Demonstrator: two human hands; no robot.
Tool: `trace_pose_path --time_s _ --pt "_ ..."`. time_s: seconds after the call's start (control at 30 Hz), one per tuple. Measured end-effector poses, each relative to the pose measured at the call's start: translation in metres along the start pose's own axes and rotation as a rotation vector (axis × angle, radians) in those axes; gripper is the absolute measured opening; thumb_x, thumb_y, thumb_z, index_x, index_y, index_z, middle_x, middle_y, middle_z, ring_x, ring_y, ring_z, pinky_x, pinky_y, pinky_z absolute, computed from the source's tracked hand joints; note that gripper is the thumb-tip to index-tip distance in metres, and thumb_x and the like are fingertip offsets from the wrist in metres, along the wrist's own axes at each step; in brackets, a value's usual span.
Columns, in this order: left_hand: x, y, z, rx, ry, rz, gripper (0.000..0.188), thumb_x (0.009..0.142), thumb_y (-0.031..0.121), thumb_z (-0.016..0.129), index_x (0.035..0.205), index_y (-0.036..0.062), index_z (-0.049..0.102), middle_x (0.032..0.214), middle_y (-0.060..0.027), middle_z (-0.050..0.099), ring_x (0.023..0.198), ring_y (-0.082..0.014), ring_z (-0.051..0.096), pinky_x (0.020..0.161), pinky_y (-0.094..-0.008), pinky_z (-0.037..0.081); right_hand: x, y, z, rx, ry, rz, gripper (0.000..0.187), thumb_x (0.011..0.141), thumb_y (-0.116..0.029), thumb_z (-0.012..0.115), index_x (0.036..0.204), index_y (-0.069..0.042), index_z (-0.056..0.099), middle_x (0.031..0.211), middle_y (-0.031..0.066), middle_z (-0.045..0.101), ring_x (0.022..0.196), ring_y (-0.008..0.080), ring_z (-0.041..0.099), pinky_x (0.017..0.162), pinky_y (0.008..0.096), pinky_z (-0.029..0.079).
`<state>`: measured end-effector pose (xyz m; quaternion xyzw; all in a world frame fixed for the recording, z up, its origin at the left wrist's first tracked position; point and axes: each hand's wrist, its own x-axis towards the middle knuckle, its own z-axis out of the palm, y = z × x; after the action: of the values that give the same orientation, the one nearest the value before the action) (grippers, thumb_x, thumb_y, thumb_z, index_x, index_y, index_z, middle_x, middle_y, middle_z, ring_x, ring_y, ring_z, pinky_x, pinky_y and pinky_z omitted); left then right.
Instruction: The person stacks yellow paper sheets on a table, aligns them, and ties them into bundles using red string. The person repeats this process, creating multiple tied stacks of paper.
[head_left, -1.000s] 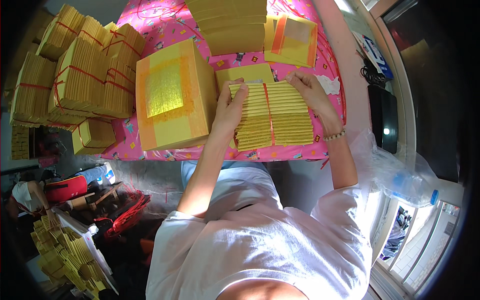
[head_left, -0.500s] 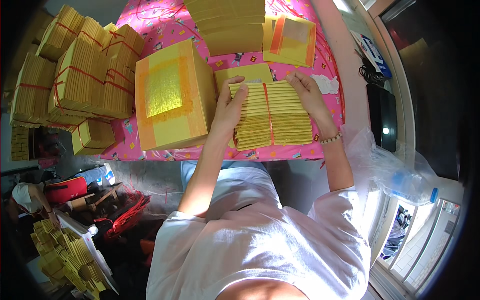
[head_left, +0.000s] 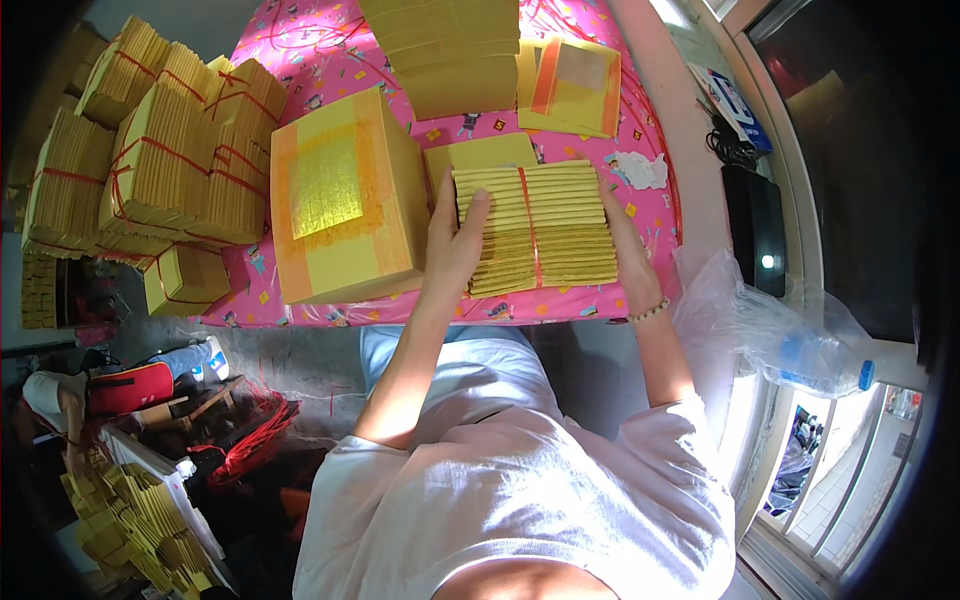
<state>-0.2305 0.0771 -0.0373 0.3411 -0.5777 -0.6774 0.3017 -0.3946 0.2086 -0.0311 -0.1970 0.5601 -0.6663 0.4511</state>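
A person in a white shirt (head_left: 520,480) is working at a counter (head_left: 645,225), which is wearing a pink patterned cover. The left hand (head_left: 453,240) is grasping the left end of a yellow paper bundle (head_left: 572,228), its thumb lying over the near corner. The right hand (head_left: 628,255) is pressing along the opposite end, its fingers partly hidden, so the two hands are gripping the bundle between them. A red tie (head_left: 531,225) is running around its middle. The bundle is sitting at the counter's near edge (whether its full weight is resting there, one cannot tell). To its left a big yellow block (head_left: 400,200) is standing, showing a gold square (head_left: 328,185); a tall yellow stack (head_left: 450,60) is rising beyond. Red-tied bundles (head_left: 165,165) are crowding the far left, and a crumpled white tissue (head_left: 640,170) is lying right of the right hand.
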Motion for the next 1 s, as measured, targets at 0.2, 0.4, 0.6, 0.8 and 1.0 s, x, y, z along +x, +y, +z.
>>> trace_pose_path --time_s 0.2,0.4,0.6,0.8,1.0 --pt "-0.005 0.006 -0.002 -0.026 -0.094 -0.035 0.063 0.098 0.024 0.05 0.146 -0.0028 0.02 0.134 -0.0163 0.048 0.121 -0.0187 0.047 0.102 -0.0281 0.035 -0.001 0.005 -0.007 -0.111 -0.055 -0.036 0.067 0.098 -0.055 0.033 0.15 -0.013 0.021 0.152 0.006 0.026 0.138 0.018 0.025 0.112 0.0307 0.023" --pt "-0.003 0.001 -0.008 0.042 -0.148 -0.015 0.057 0.098 0.025 0.05 0.147 0.006 0.026 0.132 -0.0079 0.05 0.118 -0.0133 0.046 0.099 -0.0263 0.036 -0.001 0.007 -0.009 -0.066 -0.115 -0.047 0.068 0.098 -0.054 0.031 0.15 -0.012 0.019 0.154 0.0057 0.021 0.14 0.0177 0.021 0.113 0.0304 0.02" --pt "-0.002 0.011 -0.004 -0.114 -0.128 -0.121 0.065 0.098 0.023 0.049 0.149 0.0016 0.015 0.139 -0.0141 0.042 0.125 -0.0179 0.042 0.101 -0.0279 0.035 -0.006 0.007 -0.006 -0.05 -0.064 -0.043 0.068 0.099 -0.054 0.03 0.15 -0.011 0.017 0.154 0.0069 0.021 0.141 0.0181 0.019 0.113 0.0314 0.02" --pt "-0.018 0.012 0.0 0.014 -0.002 -0.12 0.072 0.095 0.022 0.055 0.147 -0.0038 0.013 0.14 -0.0173 0.042 0.125 -0.0188 0.043 0.101 -0.0278 0.036 -0.018 0.01 -0.003 0.028 0.067 0.08 0.078 0.094 -0.056 0.043 0.15 -0.009 0.016 0.153 0.0089 0.023 0.14 0.0182 0.022 0.113 0.0315 0.02" --pt "-0.015 0.003 -0.003 -0.039 -0.131 -0.021 0.073 0.093 0.021 0.057 0.146 -0.0067 0.015 0.136 -0.0199 0.046 0.123 -0.0218 0.046 0.103 -0.0283 0.035 -0.018 0.014 -0.01 0.057 0.057 0.147 0.076 0.092 -0.049 0.053 0.148 -0.008 0.022 0.143 0.0096 0.036 0.13 0.0176 0.036 0.106 0.0314 0.032"
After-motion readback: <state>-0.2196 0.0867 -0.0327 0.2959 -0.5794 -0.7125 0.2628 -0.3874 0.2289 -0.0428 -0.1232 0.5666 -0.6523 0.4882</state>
